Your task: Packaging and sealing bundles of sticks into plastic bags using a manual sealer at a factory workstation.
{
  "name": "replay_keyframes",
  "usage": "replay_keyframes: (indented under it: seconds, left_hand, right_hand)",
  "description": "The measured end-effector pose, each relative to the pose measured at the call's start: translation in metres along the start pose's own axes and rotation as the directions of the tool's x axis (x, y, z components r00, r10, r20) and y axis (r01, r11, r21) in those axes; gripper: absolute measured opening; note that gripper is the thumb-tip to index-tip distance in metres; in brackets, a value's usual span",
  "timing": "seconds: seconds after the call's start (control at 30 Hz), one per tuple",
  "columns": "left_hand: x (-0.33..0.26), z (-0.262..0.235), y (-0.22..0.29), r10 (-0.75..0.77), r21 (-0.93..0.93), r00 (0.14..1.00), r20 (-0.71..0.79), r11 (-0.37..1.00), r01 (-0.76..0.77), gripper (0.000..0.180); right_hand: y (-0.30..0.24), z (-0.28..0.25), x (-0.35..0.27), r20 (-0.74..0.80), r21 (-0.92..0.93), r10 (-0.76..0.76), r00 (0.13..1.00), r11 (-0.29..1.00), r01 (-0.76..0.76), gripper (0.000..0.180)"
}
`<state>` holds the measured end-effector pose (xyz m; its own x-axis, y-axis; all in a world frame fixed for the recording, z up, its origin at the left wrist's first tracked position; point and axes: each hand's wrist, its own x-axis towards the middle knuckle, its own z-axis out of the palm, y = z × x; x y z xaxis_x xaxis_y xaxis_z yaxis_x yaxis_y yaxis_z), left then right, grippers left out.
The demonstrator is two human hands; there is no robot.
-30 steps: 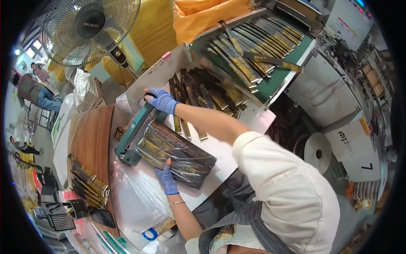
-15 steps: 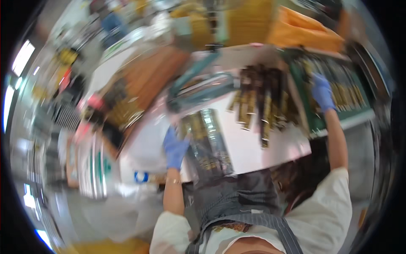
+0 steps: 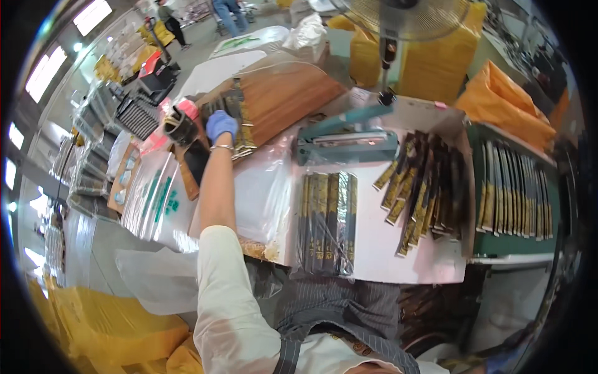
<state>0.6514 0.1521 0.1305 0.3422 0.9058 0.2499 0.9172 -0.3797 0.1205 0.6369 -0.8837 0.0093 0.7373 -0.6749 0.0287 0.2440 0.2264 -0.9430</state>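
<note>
My left hand, in a blue glove, is stretched out to the far left with its fingers curled in on clear bags of black-and-gold stick packets. Those bags lie on a brown wooden board. A filled clear bag of stick packets lies flat on the white worktop in front of me, below a teal hand bag sealer. Loose stick packets are fanned out to its right. At the lower right rim a blurred bluish patch may be my right hand; its fingers cannot be made out.
A green tray at the right holds a row of stick packets. Behind it stands an orange bag. A fan rises at the back. Empty clear bags lie left of the filled one; yellow sacks sit at lower left.
My left hand has moved from beside the filled bag to the bags on the wooden board. My right hand has left the green tray, down toward the lower right. The view has shifted.
</note>
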Motion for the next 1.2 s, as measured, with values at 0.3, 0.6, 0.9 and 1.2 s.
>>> replay_keyframes:
  seconds: [0.3,0.6,0.9,1.2]
  left_hand:
    - [0.033,0.017,-0.035,0.225,-0.116,0.775,-0.591,0.927,-0.357,0.022]
    - [-0.312,-0.007,0.171,0.859,-0.682,0.429,-0.280,0.136,-0.719,0.036]
    - [-0.359,0.110,0.276,0.719,-0.583,0.677,0.157,0.621,-0.524,0.069]
    - [-0.414,0.130,0.299,0.723,-0.912,0.593,0.355,0.128,0.390,0.085]
  right_hand:
    - [0.125,-0.027,-0.106,0.067,0.338,0.428,0.901,0.840,-0.425,0.038]
    - [0.045,0.210,0.017,0.103,-0.894,-0.710,0.697,0.240,0.377,0.033]
    - [0.026,0.370,0.180,0.333,-0.924,-0.087,0.939,-0.227,0.307,0.041]
    - [0.067,0.470,-0.072,0.895,-0.422,-0.132,0.426,0.055,0.905,0.031]
